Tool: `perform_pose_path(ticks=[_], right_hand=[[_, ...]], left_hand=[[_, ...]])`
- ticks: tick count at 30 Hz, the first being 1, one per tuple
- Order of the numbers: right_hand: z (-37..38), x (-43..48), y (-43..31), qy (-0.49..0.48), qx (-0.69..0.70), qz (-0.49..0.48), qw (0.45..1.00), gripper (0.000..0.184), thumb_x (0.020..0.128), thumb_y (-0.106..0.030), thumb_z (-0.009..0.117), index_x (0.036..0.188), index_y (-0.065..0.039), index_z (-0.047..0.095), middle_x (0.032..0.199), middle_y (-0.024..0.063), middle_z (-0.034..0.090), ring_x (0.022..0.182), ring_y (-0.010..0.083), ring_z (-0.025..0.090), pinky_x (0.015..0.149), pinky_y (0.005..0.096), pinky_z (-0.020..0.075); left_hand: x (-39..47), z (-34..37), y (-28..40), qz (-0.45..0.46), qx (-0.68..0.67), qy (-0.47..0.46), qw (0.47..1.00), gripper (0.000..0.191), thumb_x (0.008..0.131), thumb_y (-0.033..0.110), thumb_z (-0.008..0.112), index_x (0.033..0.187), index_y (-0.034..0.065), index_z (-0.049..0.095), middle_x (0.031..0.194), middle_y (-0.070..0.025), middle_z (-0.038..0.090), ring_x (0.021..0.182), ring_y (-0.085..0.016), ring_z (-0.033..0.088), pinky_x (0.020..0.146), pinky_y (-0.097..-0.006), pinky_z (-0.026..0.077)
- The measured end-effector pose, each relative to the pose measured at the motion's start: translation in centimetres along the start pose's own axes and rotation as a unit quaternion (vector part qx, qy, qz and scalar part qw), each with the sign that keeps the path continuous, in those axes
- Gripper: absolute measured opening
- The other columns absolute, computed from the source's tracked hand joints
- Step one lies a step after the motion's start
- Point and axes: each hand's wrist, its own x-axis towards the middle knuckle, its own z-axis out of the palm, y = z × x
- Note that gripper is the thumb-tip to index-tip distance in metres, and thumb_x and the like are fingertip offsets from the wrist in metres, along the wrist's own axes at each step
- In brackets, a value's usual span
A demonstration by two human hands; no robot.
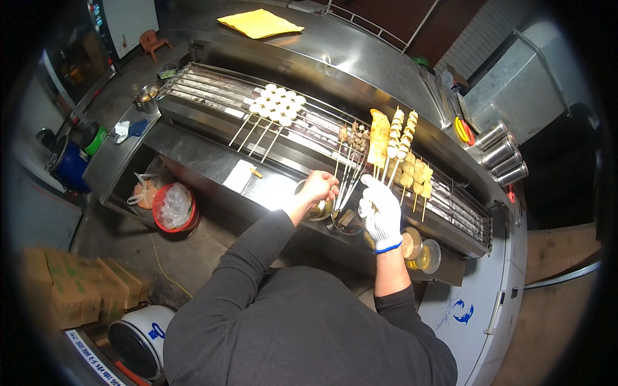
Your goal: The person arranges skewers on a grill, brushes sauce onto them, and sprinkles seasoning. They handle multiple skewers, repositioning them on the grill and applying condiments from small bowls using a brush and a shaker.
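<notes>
My bare left hand (319,187) is curled at the lower end of a thin skewer (343,134) with a small browned piece on it, seemingly pinching its stick. Beside that lie several skewers of small dark meat pieces (358,137) on the grill (212,91). My right hand (381,210), in a white knit glove, has bent fingers at the stick ends of a browned flat sheet (379,137) and two skewers of pale pieces (409,129). Whether it grips those sticks is hard to tell. Right of it are skewers of yellowish rounds (408,174).
Skewers of white rounds (276,104) lie on the grill's left half. Below the hands stand bowls, including a dark one (346,227) and a clear tub of yellow liquid (429,255). Steel canisters (499,149) stand right; a red bucket (195,214) is on the floor.
</notes>
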Motion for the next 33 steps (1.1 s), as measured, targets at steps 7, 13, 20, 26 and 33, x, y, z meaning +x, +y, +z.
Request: perform_pose_path(ticks=[7, 13, 20, 26, 33], right_hand=[[2.8, 1.8, 2.1, -0.020, -0.025, 0.002, 0.999, 0.034, 0.087, -0.005, 0.055, 0.119, 0.008, 0.054, 0.084, 0.0065, 0.061, 0.063, 0.0119, 0.055, 0.053, 0.0219, 0.0464], [5.8, 5.6, 5.8, -0.066, -0.445, -0.187, 0.873, 0.030, 0.087, 0.002, 0.053, 0.116, 0.003, 0.060, 0.087, 0.0025, 0.064, 0.066, 0.0067, 0.054, 0.060, 0.0192, 0.0454], [5.5, 14.6, 15.2, -0.117, -0.516, -0.344, 0.776, 0.023, 0.088, -0.004, 0.054, 0.110, 0.004, 0.060, 0.076, 0.0034, 0.059, 0.063, 0.0118, 0.055, 0.056, 0.0223, 0.0454], [3.7, 14.6, 19.7, 0.032, -0.282, -0.078, 0.956, 0.022, 0.088, -0.014, 0.056, 0.106, -0.002, 0.064, 0.087, 0.0088, 0.063, 0.074, 0.0158, 0.059, 0.063, 0.0266, 0.0483], [4.4, 11.7, 15.4, 0.006, -0.097, 0.051, 0.994, 0.019, 0.090, -0.013, 0.055, 0.102, -0.002, 0.065, 0.074, -0.0020, 0.056, 0.058, 0.0054, 0.046, 0.048, 0.0194, 0.0359]], left_hand=[[-0.4, -1.2, 0.8, 0.000, 0.027, -0.026, 0.999, 0.021, 0.097, 0.015, 0.049, 0.094, -0.0037, 0.058, 0.066, -0.0082, 0.059, 0.044, -0.010, 0.049, 0.038, -0.0240, 0.038], [-1.6, -4.2, 0.3, -0.048, -0.090, 0.006, 0.995, 0.036, 0.100, 0.028, 0.039, 0.093, -0.0013, 0.057, 0.071, -0.0096, 0.061, 0.050, -0.015, 0.056, 0.043, -0.0259, 0.046], [-3.0, -11.2, -0.6, -0.031, -0.095, 0.072, 0.992, 0.046, 0.101, 0.036, 0.034, 0.113, -0.0043, 0.052, 0.096, -0.0164, 0.064, 0.074, -0.023, 0.065, 0.068, -0.0345, 0.057], [-4.2, -11.9, 1.9, -0.053, -0.043, 0.081, 0.994, 0.045, 0.099, 0.040, 0.041, 0.116, -0.0012, 0.048, 0.097, -0.0143, 0.061, 0.071, -0.021, 0.065, 0.057, -0.0313, 0.053], [-1.9, -9.2, 4.6, -0.003, -0.078, 0.043, 0.996, 0.028, 0.098, 0.029, 0.047, 0.093, 0.0030, 0.055, 0.062, -0.0008, 0.053, 0.046, -0.007, 0.046, 0.040, -0.0202, 0.033]])
